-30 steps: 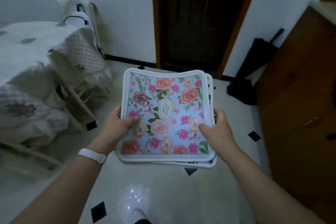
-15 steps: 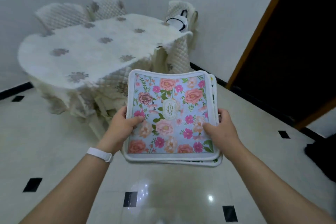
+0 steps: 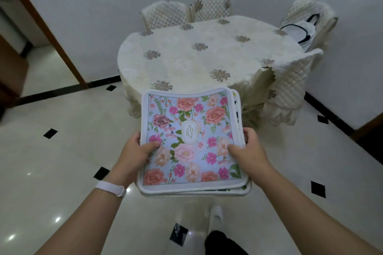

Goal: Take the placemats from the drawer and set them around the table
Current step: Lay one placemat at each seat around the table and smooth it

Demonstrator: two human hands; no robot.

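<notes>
Placemats (image 3: 191, 143), a floral-topped stack, are being held flat above the floor, near the round table (image 3: 207, 56) lying just beyond. The left hand (image 3: 136, 151) is gripping the left edge and the right hand (image 3: 247, 151) the right edge, thumbs pressing on top.

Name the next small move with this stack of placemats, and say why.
Probably step forward to the table. The left hand and the right hand grip the stack of placemats by its sides, in the air short of the table, and no mat lies on it yet.
</notes>
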